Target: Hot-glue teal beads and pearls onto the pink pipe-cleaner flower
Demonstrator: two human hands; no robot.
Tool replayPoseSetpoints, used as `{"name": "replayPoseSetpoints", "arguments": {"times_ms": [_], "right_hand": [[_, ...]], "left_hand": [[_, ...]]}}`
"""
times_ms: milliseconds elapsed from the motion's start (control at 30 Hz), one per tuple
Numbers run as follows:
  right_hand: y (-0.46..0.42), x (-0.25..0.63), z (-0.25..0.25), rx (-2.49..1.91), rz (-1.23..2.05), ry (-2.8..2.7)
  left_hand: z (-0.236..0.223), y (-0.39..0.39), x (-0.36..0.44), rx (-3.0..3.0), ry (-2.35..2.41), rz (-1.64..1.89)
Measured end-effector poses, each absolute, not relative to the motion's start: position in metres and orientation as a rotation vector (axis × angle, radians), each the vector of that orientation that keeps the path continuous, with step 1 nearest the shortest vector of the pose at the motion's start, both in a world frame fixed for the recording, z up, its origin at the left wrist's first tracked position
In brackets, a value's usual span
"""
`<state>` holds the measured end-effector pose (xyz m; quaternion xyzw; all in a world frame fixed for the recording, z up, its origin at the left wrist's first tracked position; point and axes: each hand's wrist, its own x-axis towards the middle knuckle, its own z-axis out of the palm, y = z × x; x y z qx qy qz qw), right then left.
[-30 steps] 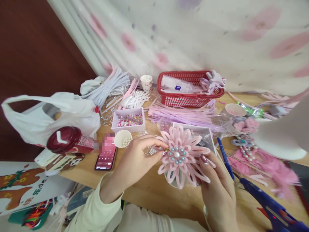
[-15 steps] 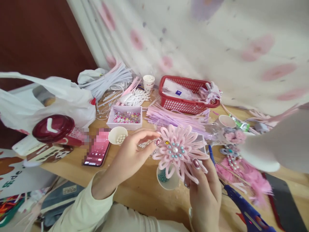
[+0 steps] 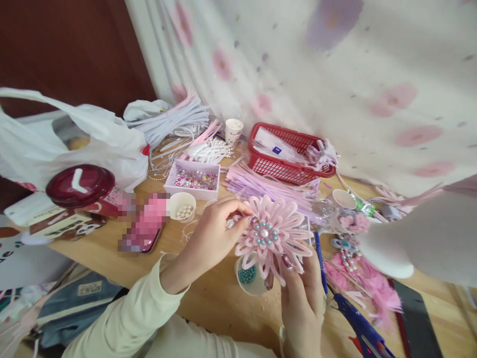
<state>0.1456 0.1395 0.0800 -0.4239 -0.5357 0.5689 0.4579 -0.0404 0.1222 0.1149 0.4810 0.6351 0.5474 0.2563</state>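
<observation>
"de" on white printed surface — partly cropped, brown-and-white carton — lettering unreadable

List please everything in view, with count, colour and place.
Flower: one, pink, centre
Basket: one, red, back
Stems: many, pink-lilac, before basket
Bead box: one, lilac, centre left
Small cups: several, white, scattered
Phone: one, pink screen, left
Lidded cup: one, dark red, left
Bag: one, white, left
Glue gun: one, blue, lower right
Tulle: uncountable, pink, right
Curtain: one, white floral, behind
Table: one, brown, below
Left hand: one, cream sleeve, at flower
Right hand: one, holding flower
</observation>
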Motion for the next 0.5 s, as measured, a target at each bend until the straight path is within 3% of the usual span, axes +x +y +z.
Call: {"name": "replayPoseSetpoints", "arguments": {"times_ms": [233, 500], "right_hand": [[0.141, 0.146, 0.072, -1.139, 1.262, -1.445], [0.152, 0.156, 0.071, -0.959, 0.661, -1.933]], "left_hand": [[0.122, 0.117, -0.037, 1.416, 1.679, 1.496], [0.120, 0.120, -0.028, 1.410, 1.836, 1.558]]}}
